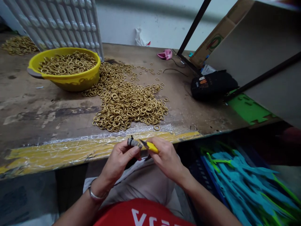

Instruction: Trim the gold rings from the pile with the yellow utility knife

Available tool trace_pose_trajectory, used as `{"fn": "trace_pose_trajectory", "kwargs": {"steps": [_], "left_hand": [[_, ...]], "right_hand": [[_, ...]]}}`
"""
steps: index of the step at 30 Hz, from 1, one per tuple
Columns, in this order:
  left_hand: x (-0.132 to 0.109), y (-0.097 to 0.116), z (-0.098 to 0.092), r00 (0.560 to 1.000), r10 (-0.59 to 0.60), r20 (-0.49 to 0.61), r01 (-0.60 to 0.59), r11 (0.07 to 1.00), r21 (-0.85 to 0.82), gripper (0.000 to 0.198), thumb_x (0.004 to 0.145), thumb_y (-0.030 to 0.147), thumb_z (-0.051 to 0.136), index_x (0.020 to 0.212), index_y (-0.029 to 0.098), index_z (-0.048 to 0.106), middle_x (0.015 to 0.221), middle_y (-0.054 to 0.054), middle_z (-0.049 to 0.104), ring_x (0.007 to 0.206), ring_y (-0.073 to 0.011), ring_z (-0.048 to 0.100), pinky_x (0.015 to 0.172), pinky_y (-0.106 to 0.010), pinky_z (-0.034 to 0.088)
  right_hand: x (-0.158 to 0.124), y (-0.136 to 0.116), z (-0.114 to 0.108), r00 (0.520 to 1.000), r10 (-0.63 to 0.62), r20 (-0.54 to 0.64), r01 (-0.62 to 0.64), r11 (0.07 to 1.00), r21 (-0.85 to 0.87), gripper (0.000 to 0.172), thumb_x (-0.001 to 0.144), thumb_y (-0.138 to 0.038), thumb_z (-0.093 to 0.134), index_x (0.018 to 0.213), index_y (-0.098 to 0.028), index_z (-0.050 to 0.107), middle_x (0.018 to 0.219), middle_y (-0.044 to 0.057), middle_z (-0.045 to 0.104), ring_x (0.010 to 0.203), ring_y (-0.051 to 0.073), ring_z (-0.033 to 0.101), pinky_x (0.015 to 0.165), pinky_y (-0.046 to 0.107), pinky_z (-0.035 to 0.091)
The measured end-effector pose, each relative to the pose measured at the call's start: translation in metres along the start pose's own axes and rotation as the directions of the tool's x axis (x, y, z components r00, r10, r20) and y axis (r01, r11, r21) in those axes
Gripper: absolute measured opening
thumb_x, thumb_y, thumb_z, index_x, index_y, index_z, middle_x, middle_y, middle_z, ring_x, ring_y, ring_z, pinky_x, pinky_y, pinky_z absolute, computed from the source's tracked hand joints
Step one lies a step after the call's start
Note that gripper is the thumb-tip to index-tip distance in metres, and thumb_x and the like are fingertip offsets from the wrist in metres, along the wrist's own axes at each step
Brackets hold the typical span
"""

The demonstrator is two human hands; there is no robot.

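Just in front of the table's near edge, my left hand point(121, 160) is closed, thumb pressed to the index finger. A grey wrap point(133, 142), tied with a black band, covers that index finger. At its tip is a small brass-coloured ring point(139, 144), mostly hidden by the fingers. My right hand point(166, 158) grips a yellow-handled knife point(152, 147), its dark pointed blade aimed left and touching or almost touching the ring. Beyond both hands lies a large heap of brass-coloured rings point(131, 105) on the table.
A yellow basin point(77, 82) full of rings stands at the back left, before a ribbed grey panel point(63, 25). Another ring pile point(20, 45) lies far left. On the right are a black pouch point(211, 84), a pink item point(165, 54) and a crate of turquoise pieces point(244, 179).
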State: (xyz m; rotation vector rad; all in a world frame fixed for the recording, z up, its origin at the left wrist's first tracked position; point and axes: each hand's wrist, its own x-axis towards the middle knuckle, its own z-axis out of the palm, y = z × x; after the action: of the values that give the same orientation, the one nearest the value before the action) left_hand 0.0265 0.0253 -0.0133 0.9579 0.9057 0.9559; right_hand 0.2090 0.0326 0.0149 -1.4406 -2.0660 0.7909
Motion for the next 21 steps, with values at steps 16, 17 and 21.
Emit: {"fn": "trace_pose_trajectory", "kwargs": {"steps": [16, 17, 21], "left_hand": [[0.005, 0.002, -0.006, 0.989, 0.149, -0.001, -0.136, 0.905, 0.403, 0.020, 0.089, 0.028, 0.054, 0.074, 0.017, 0.059, 0.070, 0.000, 0.053, 0.068, -0.0132, 0.048, 0.064, -0.024, 0.038], [0.006, 0.002, -0.007, 0.988, 0.156, -0.005, -0.140, 0.900, 0.413, 0.020, 0.090, 0.028, 0.053, 0.073, 0.017, 0.059, 0.070, 0.000, 0.053, 0.067, -0.0131, 0.048, 0.063, -0.024, 0.038], [-0.001, 0.012, -0.008, 0.982, 0.190, -0.013, -0.165, 0.882, 0.442, 0.022, 0.090, 0.026, 0.052, 0.070, 0.017, 0.056, 0.069, 0.000, 0.051, 0.067, -0.0137, 0.048, 0.062, -0.024, 0.038]], "right_hand": [[0.007, 0.003, 0.014, 0.998, 0.020, 0.059, 0.013, 0.862, -0.507, 0.016, 0.093, -0.012, 0.045, 0.088, -0.016, 0.060, 0.081, 0.006, 0.065, 0.071, 0.016, 0.060, 0.063, 0.027, 0.037], [0.009, 0.003, 0.015, 0.998, 0.029, 0.055, 0.004, 0.855, -0.518, 0.016, 0.093, -0.013, 0.045, 0.087, -0.017, 0.060, 0.081, 0.006, 0.065, 0.070, 0.016, 0.060, 0.062, 0.027, 0.037], [0.017, 0.015, 0.016, 0.991, 0.127, 0.037, -0.078, 0.792, -0.606, 0.018, 0.093, -0.010, 0.042, 0.089, -0.017, 0.058, 0.083, 0.007, 0.066, 0.071, 0.016, 0.061, 0.060, 0.027, 0.035]]}}
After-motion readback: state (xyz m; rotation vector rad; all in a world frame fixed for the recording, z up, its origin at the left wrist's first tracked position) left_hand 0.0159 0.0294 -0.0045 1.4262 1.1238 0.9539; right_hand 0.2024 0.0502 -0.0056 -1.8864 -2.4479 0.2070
